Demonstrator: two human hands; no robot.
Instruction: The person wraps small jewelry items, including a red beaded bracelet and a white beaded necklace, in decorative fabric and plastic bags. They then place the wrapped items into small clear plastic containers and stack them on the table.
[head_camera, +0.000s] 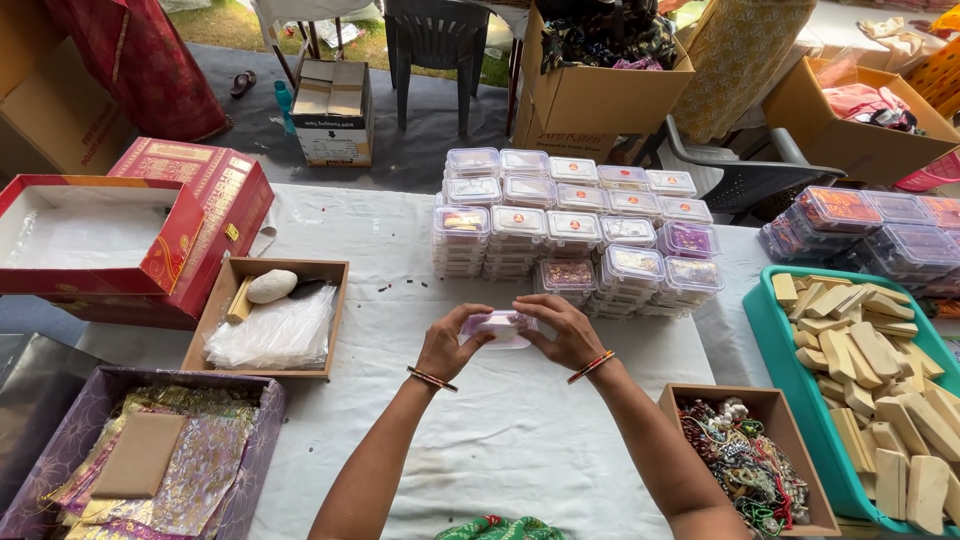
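**Both hands grip one small clear box in front of the stack**

The left hand (447, 345) and the right hand (567, 330) meet over the white cloth (500, 440), each closed around one end of a small clear box (500, 327). Fingers curl over its top and thumbs press its near side, so the box is pinched between the two hands and held just above the cloth. Each wrist wears a thin bangle.

The landmark here is the stack (575, 225) of like clear boxes, piled in rows at the far middle of the table. The held box sits just in front of the stack, near its front edge but not touching it.

Left of the stack lies a shallow brown tray (215, 320) with clear bags and a pale oval lump in it. Farther left of the stack stand two red boxes (190, 230), one open and lined with white. Nearer the person on that side is a purple box (262, 440) of shiny patterned sheets.

Right of the stack is a teal tray (775, 360) heaped with pale wooden pieces, and in front of that a brown box (690, 395) of tangled beads. Behind the stack, past the table edge, are cardboard cartons (600, 95) and a grey chair (437, 40).
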